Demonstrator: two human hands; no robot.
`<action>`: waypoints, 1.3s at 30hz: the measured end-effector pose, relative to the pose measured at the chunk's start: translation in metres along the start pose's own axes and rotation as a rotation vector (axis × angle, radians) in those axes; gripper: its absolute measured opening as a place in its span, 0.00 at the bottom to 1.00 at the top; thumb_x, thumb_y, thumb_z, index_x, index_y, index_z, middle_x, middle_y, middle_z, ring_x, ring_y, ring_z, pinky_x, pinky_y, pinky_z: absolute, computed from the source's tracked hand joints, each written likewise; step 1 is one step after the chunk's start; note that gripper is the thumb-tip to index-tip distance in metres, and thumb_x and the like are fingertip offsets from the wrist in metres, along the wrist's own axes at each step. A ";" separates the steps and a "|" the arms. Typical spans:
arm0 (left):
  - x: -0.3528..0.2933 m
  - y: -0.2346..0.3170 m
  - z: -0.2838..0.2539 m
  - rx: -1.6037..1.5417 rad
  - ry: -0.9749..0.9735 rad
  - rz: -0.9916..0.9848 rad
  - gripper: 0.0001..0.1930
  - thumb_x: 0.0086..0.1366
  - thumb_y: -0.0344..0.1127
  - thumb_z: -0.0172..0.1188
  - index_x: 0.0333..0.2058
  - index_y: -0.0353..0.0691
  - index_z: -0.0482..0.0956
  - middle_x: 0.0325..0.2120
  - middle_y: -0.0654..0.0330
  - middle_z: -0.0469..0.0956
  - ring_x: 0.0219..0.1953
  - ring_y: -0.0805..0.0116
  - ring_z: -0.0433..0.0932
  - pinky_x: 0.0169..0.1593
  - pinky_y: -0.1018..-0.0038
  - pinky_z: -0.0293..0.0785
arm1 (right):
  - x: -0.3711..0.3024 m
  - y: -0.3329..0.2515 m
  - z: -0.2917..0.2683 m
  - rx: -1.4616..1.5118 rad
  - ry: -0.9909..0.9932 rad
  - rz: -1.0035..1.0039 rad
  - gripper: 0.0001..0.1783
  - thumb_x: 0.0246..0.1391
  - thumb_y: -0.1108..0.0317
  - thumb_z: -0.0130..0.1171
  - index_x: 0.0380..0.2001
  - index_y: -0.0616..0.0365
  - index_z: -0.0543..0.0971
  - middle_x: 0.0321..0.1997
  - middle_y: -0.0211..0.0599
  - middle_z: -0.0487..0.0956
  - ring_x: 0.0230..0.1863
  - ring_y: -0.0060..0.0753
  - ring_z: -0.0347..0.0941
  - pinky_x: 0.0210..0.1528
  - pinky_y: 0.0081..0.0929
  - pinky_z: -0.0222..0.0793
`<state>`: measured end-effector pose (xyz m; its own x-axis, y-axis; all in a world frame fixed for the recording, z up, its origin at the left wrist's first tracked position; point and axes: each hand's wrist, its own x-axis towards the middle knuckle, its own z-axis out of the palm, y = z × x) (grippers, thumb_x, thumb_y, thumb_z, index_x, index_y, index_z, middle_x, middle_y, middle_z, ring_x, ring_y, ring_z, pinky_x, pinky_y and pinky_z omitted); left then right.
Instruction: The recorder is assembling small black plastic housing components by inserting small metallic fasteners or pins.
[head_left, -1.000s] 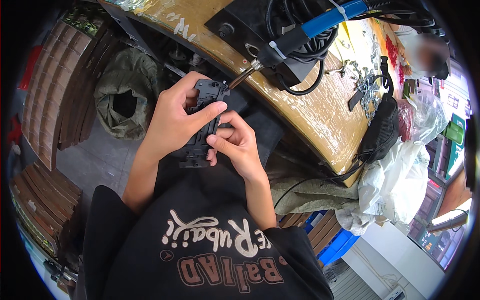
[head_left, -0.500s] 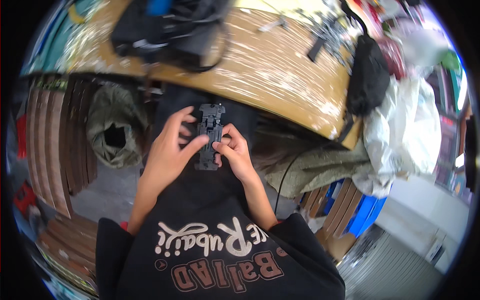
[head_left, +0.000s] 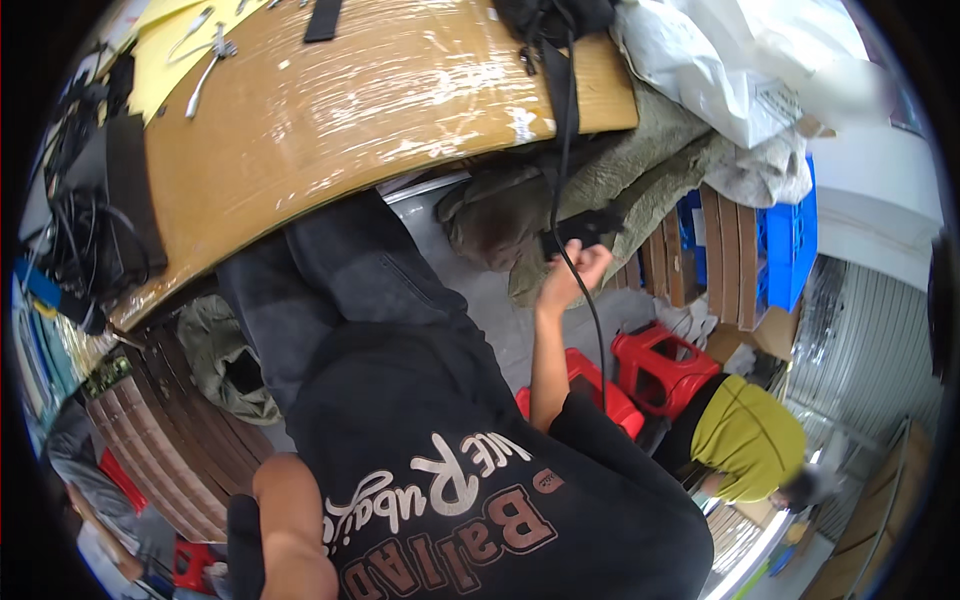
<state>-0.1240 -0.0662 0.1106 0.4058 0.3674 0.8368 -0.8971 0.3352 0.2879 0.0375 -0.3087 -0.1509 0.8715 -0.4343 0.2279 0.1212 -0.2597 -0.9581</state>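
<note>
My right hand reaches out to the right beyond the table edge, with its fingers closed at one end of a black plastic part. The part looks blurred and dark against the olive cloth sack behind it. A thin black cable hangs down past the hand, crossing close to the fingers. My left forearm is bent at the lower left, and the left hand itself lies outside the picture.
A film-wrapped table carries white cable adapters and a black bag with tangled cords. Red stools, blue crates and a person in a yellow-green shirt are on the right. Stacked cardboard stands left.
My view has swung right. My right hand has carried the black part from in front of my lap out to the right; my left hand has let go and left the picture.
</note>
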 end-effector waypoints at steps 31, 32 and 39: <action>-0.020 0.009 -0.034 0.489 -0.462 -0.128 0.07 0.53 0.22 0.50 0.31 0.33 0.75 0.33 0.53 0.72 0.38 0.57 0.72 0.30 0.65 0.77 | -0.061 -0.104 0.059 -0.340 -1.367 -0.148 0.12 0.46 0.75 0.53 0.37 0.65 0.72 0.36 0.46 0.74 0.38 0.38 0.71 0.41 0.28 0.65; -0.024 0.014 -0.049 0.571 -0.418 -0.039 0.04 0.49 0.22 0.55 0.20 0.35 0.78 0.20 0.53 0.74 0.26 0.61 0.75 0.32 0.69 0.79 | -0.063 -0.134 0.067 -0.204 -1.549 0.102 0.12 0.47 0.74 0.54 0.37 0.65 0.73 0.34 0.44 0.75 0.35 0.35 0.73 0.39 0.26 0.67; -0.009 0.095 -0.166 1.374 0.700 -0.130 0.06 0.57 0.23 0.46 0.33 0.35 0.68 0.25 0.57 0.69 0.23 0.72 0.68 0.27 0.79 0.66 | 0.019 -0.209 0.167 -0.049 -0.813 -0.476 0.12 0.47 0.80 0.50 0.38 0.63 0.73 0.37 0.36 0.74 0.31 0.22 0.70 0.32 0.16 0.65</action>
<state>-0.1839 0.1066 0.0533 0.1369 0.8503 0.5082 -0.1560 -0.4881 0.8587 0.1081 -0.1191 0.0250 0.8021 0.4569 0.3847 0.5458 -0.2991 -0.7827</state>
